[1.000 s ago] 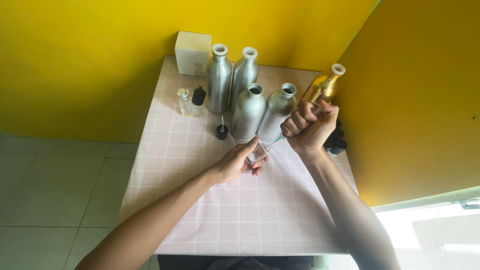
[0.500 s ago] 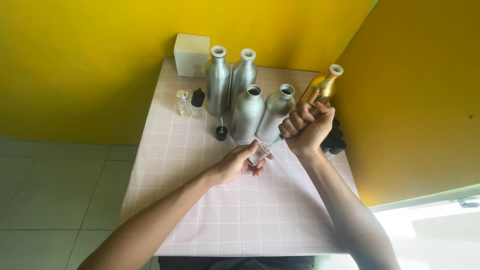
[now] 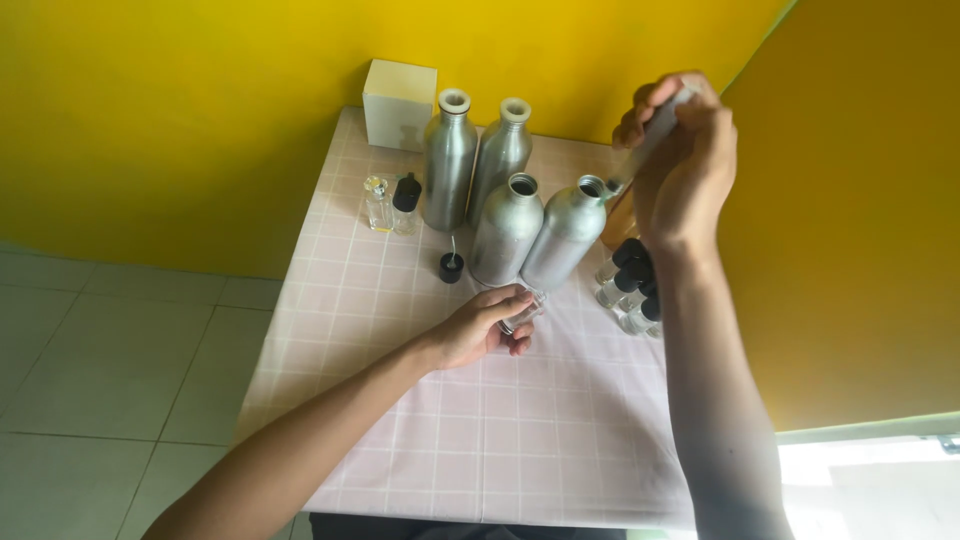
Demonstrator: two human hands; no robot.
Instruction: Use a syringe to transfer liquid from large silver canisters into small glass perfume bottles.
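Left hand sits low on the checked pink surface, forearm angled in from the bottom left, fingers curled in a closed grip around a small clear glass vial just in front of the silver bottles. Right hand is raised up high, wrist bent, grip wrapped tight on a slim syringe-like tube, tip pointing down-left by the rightmost bottle's mouth.

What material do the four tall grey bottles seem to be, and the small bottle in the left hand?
The tall grey bottles look like brushed metal, probably aluminium: dull silver sheen, soft reflections. The small bottle under the left hand looks like clear glass or plastic: the cloth shows through it.
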